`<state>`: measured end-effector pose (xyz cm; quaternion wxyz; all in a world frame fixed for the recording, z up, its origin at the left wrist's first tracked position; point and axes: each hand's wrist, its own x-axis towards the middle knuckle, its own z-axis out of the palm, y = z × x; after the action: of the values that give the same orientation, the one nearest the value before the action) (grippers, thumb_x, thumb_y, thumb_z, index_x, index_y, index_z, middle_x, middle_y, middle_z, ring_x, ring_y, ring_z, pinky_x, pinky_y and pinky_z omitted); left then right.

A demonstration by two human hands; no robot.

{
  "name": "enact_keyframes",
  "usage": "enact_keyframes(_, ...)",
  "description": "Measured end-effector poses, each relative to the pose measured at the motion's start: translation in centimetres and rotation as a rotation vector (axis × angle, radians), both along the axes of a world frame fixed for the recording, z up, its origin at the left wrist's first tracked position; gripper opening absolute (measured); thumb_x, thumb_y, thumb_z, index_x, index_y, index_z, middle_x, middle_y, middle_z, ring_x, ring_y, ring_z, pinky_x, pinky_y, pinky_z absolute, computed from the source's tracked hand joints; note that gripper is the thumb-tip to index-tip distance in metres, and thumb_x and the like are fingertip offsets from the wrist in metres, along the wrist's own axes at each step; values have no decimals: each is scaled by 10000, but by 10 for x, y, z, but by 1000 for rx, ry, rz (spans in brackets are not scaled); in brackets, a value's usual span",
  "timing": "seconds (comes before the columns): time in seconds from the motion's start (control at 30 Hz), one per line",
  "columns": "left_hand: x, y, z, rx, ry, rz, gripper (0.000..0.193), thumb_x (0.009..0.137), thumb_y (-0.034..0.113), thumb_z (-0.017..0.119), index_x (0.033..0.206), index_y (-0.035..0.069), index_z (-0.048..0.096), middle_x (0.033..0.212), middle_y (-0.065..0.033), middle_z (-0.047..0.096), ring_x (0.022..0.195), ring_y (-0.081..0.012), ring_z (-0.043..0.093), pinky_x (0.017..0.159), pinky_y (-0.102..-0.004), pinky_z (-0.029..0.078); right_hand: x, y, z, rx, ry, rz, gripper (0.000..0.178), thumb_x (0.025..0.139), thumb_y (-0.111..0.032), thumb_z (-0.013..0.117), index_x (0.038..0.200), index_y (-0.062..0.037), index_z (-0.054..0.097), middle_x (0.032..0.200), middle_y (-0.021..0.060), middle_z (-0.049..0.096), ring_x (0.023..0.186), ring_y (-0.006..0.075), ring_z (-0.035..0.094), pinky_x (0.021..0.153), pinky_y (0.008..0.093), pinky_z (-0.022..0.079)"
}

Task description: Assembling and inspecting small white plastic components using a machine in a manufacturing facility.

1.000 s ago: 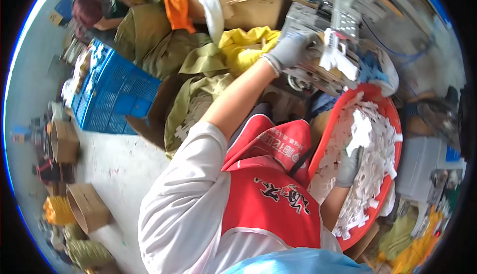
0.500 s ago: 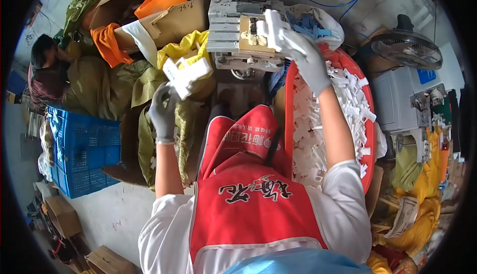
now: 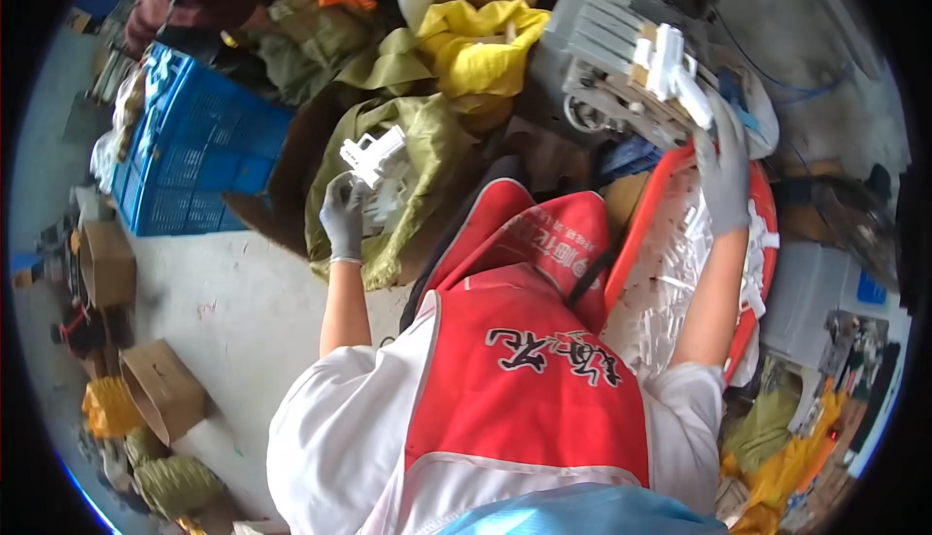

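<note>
My left hand (image 3: 343, 217), in a grey glove, pinches a white plastic toy pistol (image 3: 375, 154) by its lower end. Beneath it, an olive woven sack (image 3: 427, 151) gapes open with white plastic pieces inside. On the right, my gloved right hand (image 3: 723, 161) grips another white toy pistol (image 3: 670, 64) by its handle. This one is at the front edge of a grey metal machine (image 3: 607, 45); whether it touches the fixture I cannot tell. Below my right forearm lie many white plastic parts (image 3: 670, 278) in a long red tub (image 3: 621, 261).
A blue plastic crate (image 3: 209, 156) stands at the left, beyond it a person (image 3: 180, 6) bends over sacks. A yellow sack (image 3: 476, 54) sits behind the olive one. At the right stands a fan (image 3: 854, 224), and cardboard boxes (image 3: 160, 389) lie at the lower left.
My view has turned left, so the scene has shifted right and rotated. My left hand has carried its toy pistol over the olive sack; my right hand still holds its own at the machine.
</note>
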<state>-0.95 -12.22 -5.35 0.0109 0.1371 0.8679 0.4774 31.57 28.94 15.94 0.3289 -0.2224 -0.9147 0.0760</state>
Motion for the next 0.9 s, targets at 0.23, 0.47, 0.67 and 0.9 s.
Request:
enact_keyframes(0.23,-4,-49,-63,-277,-19,-97,363,870,215,656,1183,36,613,1093,-150,676,977,-262,645,867,-327,486,111,-32,-103,-210,108,-234,373,942,-119,508,1294,7,511,1296,196,537,1210,328,492,1052,399,355)
enact_keyframes(0.47,-21,-28,-88,-213,-197,-352,255,918,164,611,1120,15,653,1027,-86,698,899,-159,632,825,-286,494,207,-48,-178,-571,30,-622,342,885,-177,585,1200,-42,587,1149,184,619,1056,334,596,923,380,462)
enact_keyframes(0.67,3,39,-51,-355,-55,-480,261,918,170,600,1122,14,648,1036,-122,698,900,-214,651,834,-317,496,183,-56,-266,-479,-412,-670,350,848,-209,570,1189,-132,593,1162,169,605,1068,355,577,938,448,452)
enact_keyframes(0.9,38,44,-27,-344,51,-602,246,853,240,648,1032,76,687,884,-218,671,799,-348,667,698,-412,509,191,-3,-360,-487,-10,-633,310,924,-177,452,1158,-50,611,1118,149,627,1016,270,581,907,417,464)
